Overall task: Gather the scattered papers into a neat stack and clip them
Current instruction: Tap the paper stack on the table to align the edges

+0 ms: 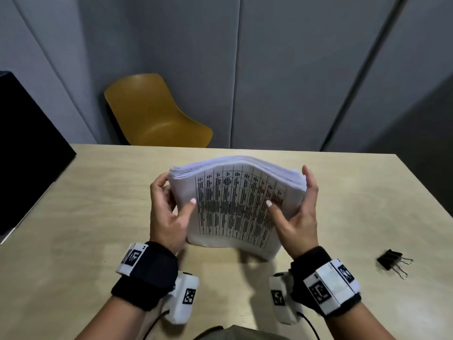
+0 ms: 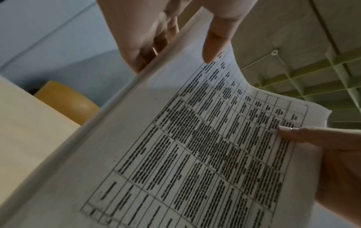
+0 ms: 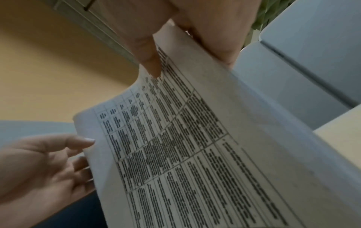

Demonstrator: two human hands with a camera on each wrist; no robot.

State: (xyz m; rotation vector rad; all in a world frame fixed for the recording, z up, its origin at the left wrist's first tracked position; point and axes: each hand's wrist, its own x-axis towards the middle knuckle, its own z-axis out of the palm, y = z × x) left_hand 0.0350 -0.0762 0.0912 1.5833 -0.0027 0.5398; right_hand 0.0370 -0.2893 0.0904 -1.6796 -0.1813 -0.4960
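Both hands, my left hand (image 1: 166, 212) and right hand (image 1: 297, 214), are gripping the floppy paper stack (image 1: 237, 204) by its side edges, binder clip (image 1: 391, 260) waiting near the table's (image 1: 73, 217) right edge.

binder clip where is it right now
In the head view the binder clip lies on the table at far right, beyond the right hand.

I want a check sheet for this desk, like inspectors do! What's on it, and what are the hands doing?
Surface: tan table.
Job's things: paper stack held up on edge, top edges uneven; black clip lying on table, right of the stack, unused.
Clutter: nothing seen.
Hands: left hand and right hand each hold one side of the stack, thumbs on front sheet.
Cables: black cable from each wrist camera.
Surroundings: yellow chair, grey wall panels.
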